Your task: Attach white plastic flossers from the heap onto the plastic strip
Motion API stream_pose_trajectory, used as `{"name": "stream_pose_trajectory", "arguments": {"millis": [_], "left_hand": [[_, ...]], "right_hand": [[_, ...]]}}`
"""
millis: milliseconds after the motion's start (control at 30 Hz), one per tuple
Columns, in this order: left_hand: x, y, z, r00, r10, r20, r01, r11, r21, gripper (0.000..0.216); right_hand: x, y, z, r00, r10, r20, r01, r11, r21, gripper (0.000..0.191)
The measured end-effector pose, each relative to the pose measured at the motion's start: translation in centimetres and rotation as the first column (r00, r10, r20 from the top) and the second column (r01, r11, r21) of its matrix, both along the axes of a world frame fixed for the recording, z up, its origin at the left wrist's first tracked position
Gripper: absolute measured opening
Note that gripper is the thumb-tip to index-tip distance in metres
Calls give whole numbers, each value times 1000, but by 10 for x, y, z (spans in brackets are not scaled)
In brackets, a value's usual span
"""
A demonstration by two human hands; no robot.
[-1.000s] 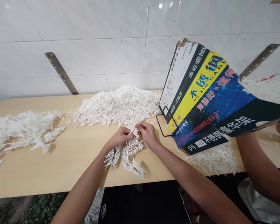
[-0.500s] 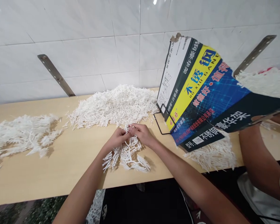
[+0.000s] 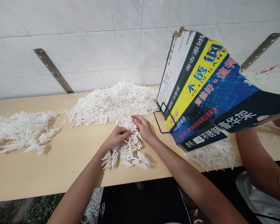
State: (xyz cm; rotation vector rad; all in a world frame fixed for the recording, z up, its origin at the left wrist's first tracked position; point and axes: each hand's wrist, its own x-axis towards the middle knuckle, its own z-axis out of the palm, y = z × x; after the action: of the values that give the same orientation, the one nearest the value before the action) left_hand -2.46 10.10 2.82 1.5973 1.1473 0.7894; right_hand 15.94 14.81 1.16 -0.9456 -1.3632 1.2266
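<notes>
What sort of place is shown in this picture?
Probably an indoor workroom: a tiled wall, a table with a heap of white pieces, and another person's arm beyond the cardboard.

On the table (image 3: 49, 168), sprig heap (image 3: 114, 104) before the wall (image 3: 84, 18), sprig pile (image 3: 21, 130) left, cardboard (image 3: 203, 93) right.

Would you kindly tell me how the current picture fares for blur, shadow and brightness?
In the head view, the lower right tip of the nearest white sprigs is blurred; a soft shadow falls on the table beside it; the white heap is very bright; the cardboard lettering is mostly sharp.
</notes>
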Motion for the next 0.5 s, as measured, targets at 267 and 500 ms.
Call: {"name": "stream_pose_trajectory", "arguments": {"millis": [267,500], "left_hand": [[5,5,-3,998,46,33,-47,998,33,47],[-2,5,-4,986,-163,-46,164,986,28,46]], "right_hand": [[0,-1,-7,990,-1,144,-3,1000,23,56],[-1,10,-10,944,-286,-166,253,948,-195,52]]}}
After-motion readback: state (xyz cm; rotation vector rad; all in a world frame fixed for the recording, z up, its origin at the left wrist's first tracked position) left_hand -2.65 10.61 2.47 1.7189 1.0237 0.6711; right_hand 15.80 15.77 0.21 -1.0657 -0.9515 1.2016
